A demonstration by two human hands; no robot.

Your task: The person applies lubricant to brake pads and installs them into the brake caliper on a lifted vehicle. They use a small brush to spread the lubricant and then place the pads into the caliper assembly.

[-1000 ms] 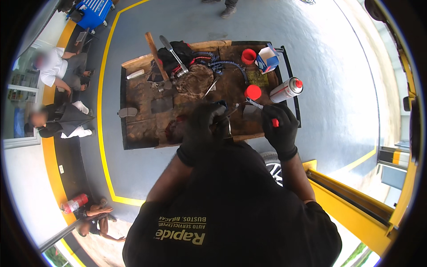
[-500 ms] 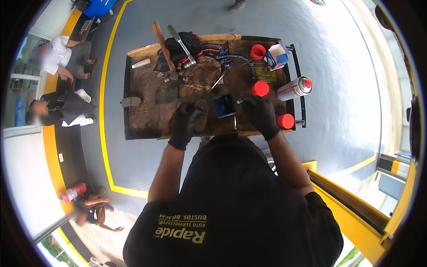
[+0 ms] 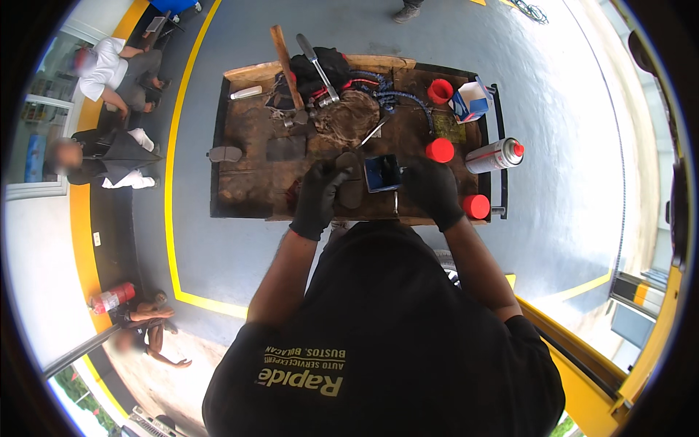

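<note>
A person in a black shirt, seen from above, works at a wooden bench top (image 3: 251, 182) with both black-gloved hands near its closest edge. The left hand (image 3: 317, 197) has its fingers closed on a dark, flat, rounded pad (image 3: 350, 186), held over the bench just left of a blue square container (image 3: 374, 178); the pad's long axis runs away from the wearer, one narrow end pointing to the far side. The right hand (image 3: 432, 189) is curled beside the container's right side; its fingers are hidden, so whether it grips anything cannot be told. The container's dark opening faces up. Counted around them are two red lids (image 3: 440, 150), one open red cup (image 3: 440, 91), one spray can (image 3: 495, 156) lying tilted at the right edge, one white-and-blue carton (image 3: 470, 100), one wooden-handled hammer (image 3: 287, 69), one ratchet (image 3: 317, 67), one brown rag (image 3: 349, 116), one white tube (image 3: 246, 92) and one grey pad (image 3: 225, 154) at the left edge. The top is brown and stained, framed in black, above a grey floor (image 3: 218, 255) with a yellow line (image 3: 169, 218). Three people are at the left, near a red fire extinguisher (image 3: 113, 298).
</note>
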